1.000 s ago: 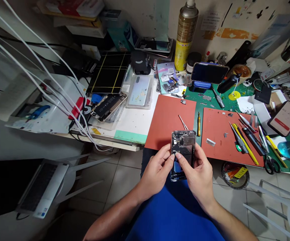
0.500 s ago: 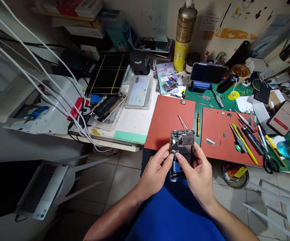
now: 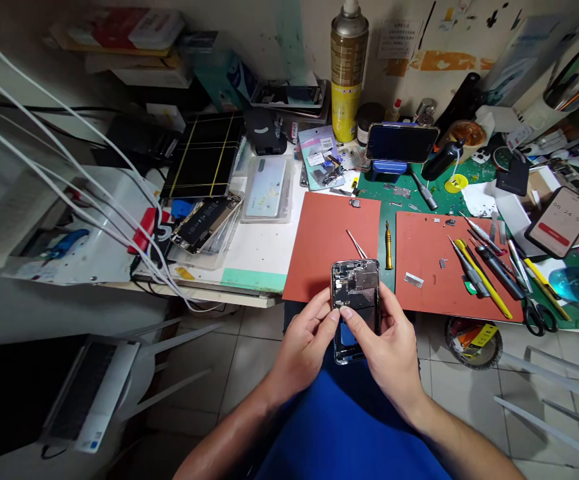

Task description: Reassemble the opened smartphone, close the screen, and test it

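An opened smartphone (image 3: 364, 298), its inner boards and a blue patch showing, is held upright in front of me over the table's near edge. My left hand (image 3: 309, 337) grips its left side, fingers behind and thumb at the edge. My right hand (image 3: 389, 343) wraps round the right side, its thumb pressed on the inside near the left thumb. The two thumb tips nearly meet; whether anything tiny lies under them is hidden. Just beyond the phone, tweezers (image 3: 356, 244) lie on a red-brown mat (image 3: 314, 240). A gold screwdriver (image 3: 388, 245) rests to the right of them.
On the right mat (image 3: 429, 250) lie several tools and small metal parts, with scissors (image 3: 539, 320) at its edge. Behind stand a propped phone (image 3: 402, 142) and a spray can (image 3: 348, 73). White cables (image 3: 94, 180) hang at left. Below the table is a bin (image 3: 473, 341).
The whole view has shifted slightly, so things appear a little further left. Both hands keep nearly the same hold on the opened phone, thumbs still together on its inside.
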The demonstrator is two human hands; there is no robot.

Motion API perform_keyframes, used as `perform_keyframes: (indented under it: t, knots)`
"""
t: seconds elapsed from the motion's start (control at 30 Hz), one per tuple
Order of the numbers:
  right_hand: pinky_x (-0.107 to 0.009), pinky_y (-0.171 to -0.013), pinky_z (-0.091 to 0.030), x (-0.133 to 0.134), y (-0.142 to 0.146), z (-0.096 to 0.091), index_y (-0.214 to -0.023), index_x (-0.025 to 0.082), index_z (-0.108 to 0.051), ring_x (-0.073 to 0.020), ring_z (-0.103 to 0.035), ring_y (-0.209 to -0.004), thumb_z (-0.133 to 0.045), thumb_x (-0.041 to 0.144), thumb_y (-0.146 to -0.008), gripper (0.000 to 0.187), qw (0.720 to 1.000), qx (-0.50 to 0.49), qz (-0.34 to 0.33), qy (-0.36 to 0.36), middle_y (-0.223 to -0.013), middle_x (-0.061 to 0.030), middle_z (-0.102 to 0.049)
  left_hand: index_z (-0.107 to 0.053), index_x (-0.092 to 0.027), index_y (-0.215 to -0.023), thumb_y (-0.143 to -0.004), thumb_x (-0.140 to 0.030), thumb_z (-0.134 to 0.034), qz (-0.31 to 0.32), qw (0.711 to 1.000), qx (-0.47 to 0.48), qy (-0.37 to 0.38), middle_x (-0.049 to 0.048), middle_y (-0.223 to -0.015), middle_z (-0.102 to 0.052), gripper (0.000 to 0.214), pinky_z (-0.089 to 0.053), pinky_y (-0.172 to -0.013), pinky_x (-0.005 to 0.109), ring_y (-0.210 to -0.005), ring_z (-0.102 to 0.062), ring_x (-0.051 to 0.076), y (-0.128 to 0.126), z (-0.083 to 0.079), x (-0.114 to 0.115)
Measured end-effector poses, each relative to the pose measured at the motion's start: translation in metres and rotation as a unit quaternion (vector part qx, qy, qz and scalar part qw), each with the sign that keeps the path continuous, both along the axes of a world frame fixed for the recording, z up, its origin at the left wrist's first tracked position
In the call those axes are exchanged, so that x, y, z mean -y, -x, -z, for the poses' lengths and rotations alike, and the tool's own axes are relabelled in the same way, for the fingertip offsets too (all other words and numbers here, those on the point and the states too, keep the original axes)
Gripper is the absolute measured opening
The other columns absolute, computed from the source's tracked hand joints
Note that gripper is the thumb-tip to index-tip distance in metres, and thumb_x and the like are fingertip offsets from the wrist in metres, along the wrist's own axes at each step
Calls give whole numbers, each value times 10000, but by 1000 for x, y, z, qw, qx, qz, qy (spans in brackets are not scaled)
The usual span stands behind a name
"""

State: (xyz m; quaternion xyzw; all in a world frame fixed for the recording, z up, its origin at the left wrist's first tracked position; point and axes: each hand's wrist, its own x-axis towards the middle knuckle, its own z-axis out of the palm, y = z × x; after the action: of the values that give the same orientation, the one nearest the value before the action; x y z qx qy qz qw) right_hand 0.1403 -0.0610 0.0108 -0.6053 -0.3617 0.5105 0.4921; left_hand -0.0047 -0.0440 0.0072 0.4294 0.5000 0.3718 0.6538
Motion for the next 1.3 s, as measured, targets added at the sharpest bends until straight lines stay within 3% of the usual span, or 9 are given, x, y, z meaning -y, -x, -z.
perform_keyframes:
  t: [0.2, 0.33, 0.43, 0.67, 0.9, 1.13, 1.3]
  knots:
    - [-431, -1029, -605, -3, -3, -1, -1397, 271, -664, -266, -729, -1176, -814, 388, -915, 518, 999, -28, 5, 16, -1283, -57, -773, -601, -194, -1498, -1036, -464, -613, 13, 1000, 7, 8, 112, -1196, -799, 535, -608, -965, 344, -997, -757, 218, -3, 2, 1]
    - [-423, -1029, -599, -6, -6, -2, -1304, 254, -694, -254, -733, -1135, -831, 380, -894, 451, 999, -48, 0, 26, -1241, -56, -781, -584, -208, -1519, -1051, -426, -593, 19, 1000, -4, 0, 116, -1381, -736, 517, -548, -1093, 346, -1214, -720, 236, -1, 7, 4]
    - [-419, -1015, -605, -7, -7, -1, -1286, 254, -697, -249, -741, -1100, -841, 383, -884, 446, 998, -56, 0, 37, -1212, -53, -787, -555, -219, -1549, -1066, -426, -571, 27, 999, -25, -5, 115, -1429, -710, 526, -540, -1100, 342, -1245, -706, 241, 0, 10, 6]
    - [-419, -1029, -602, -4, -3, 0, -1358, 258, -669, -255, -728, -1183, -846, 392, -886, 522, 999, -35, 11, 28, -1303, -64, -768, -526, -181, -1568, -1061, -464, -570, 23, 999, -33, -18, 109, -1190, -798, 582, -576, -1023, 349, -1031, -752, 221, 0, 10, 7]
    - [-407, -1025, -612, 1, 0, 3, -1376, 270, -656, -251, -726, -1199, -844, 400, -892, 535, 999, -16, 20, 29, -1327, -59, -758, -558, -196, -1557, -1040, -466, -599, 14, 999, -44, -26, 65, -972, -801, 585, -590, -987, 364, -959, -746, 229, 0, 8, 8]
    - [-410, -1056, -606, 1, 0, 1, -1408, 255, -643, -250, -727, -1206, -837, 381, -898, 560, 1000, -22, 15, 17, -1340, -66, -753, -580, -216, -1548, -1021, -476, -617, 6, 999, -38, -12, 57, -961, -810, 589, -610, -933, 369, -911, -752, 238, 1, 8, 8]
    - [-405, -1022, -623, 3, 1, 0, -1393, 258, -654, -250, -739, -1176, -843, 380, -893, 548, 999, -12, 21, 27, -1307, -65, -767, -604, -224, -1530, -1016, -472, -626, 4, 999, -34, -1, 70, -1073, -822, 571, -610, -970, 382, -1003, -762, 266, 0, 5, 6]
